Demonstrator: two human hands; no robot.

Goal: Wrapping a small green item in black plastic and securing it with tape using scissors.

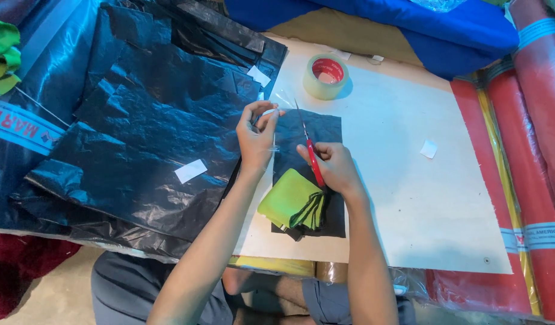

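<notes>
My right hand grips red-handled scissors, blade pointing up and away. My left hand pinches a strip of clear tape just left of the blade tip. Under both hands lies a black sheet on a white board. A folded bundle of green and black sheets rests beside my right wrist. A roll of clear tape with a red core stands on the board beyond the scissors.
A heap of crinkled black plastic sheets covers the left side, with a small white slip on it. Red fabric rolls line the right. Blue cloth lies at the back. A small white scrap sits on the board.
</notes>
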